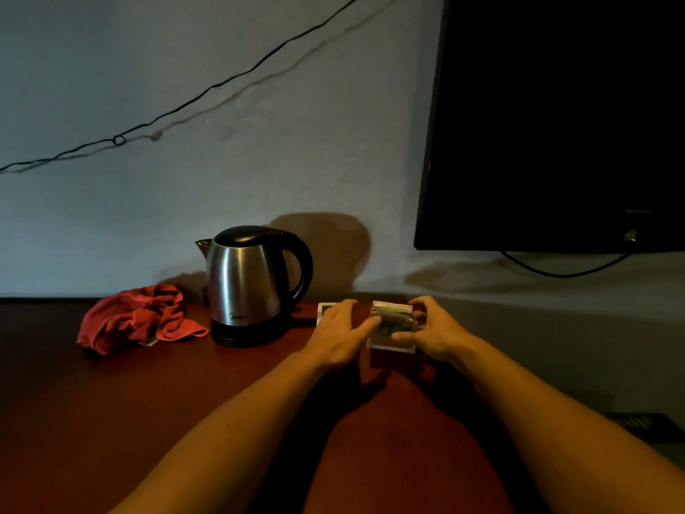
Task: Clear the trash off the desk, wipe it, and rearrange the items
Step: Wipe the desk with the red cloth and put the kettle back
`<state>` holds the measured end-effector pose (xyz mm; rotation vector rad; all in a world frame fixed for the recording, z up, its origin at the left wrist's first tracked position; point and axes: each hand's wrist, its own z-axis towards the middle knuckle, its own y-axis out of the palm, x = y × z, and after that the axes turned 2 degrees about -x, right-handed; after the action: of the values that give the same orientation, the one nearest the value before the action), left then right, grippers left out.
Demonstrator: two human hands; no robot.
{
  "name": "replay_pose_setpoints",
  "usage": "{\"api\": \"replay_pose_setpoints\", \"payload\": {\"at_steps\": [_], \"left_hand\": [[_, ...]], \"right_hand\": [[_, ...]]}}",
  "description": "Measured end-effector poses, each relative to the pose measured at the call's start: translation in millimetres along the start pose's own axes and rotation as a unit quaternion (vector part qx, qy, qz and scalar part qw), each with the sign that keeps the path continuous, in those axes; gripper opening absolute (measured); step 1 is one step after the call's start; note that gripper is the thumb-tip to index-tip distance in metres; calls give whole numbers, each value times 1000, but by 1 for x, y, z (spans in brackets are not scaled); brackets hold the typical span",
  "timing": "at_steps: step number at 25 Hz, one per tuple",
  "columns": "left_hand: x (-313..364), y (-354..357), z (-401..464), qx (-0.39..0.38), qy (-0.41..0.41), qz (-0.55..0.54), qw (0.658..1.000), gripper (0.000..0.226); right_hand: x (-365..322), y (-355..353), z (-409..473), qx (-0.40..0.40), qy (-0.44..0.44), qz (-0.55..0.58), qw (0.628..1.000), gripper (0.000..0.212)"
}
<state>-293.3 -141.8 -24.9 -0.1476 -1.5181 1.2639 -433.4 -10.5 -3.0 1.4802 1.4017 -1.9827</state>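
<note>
Judged from the present layout, well into the last stage, the rearranging: no loose trash visible anywhere on the dark reddish-brown desk (111, 421), and the red cloth (137, 319) already put down in a crumpled heap at the back left, which suggests wiping finished, though not certain in such dim light. Still left, probably: placing the small clear holder (392, 333) with its sachets and perhaps tidying the cloth. Left hand (339, 337) with fairly straight fingers, fingertips touching the left side of the holder, partly covering a small white square item (326, 309) lying flat just beside the kettle base. Right hand (433, 330) curled round the right side of the holder, thumb on its front, gripping it. Holder standing near the back of the desk, right of the kettle (252, 285), below the lower left corner of the black screen (556, 124). Holder transparent and boxy, hard plastic by the look, packed with thin paper packets, white and pale green at the top edges. Kettle of brushed steel, rounded body, glossy black lid, handle and base. Cloth soft, creased, looking like microfibre. Desk surface smooth with slight sheen. Wall (185, 198) matte, pale, a thin black cable (207, 91) running across it.
</note>
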Motion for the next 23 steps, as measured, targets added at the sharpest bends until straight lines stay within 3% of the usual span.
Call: {"api": "replay_pose_setpoints", "payload": {"at_steps": [3,8,12,15,23], "left_hand": [[13,-2,4,-35,10,-105,994,63],[12,2,18,-33,20,-66,997,50],[14,8,32,-7,24,-66,998,49],[11,11,48,22,19,-37,999,47],[-2,13,74,-40,-7,-21,999,55]], "right_hand": [[1,3,3,5,5,-12,1000,58],[9,5,10,27,-7,-10,1000,53],[16,14,27,78,-4,8,997,71],[21,17,45,74,-6,38,997,80],[34,14,66,63,31,9,997,57]]}}
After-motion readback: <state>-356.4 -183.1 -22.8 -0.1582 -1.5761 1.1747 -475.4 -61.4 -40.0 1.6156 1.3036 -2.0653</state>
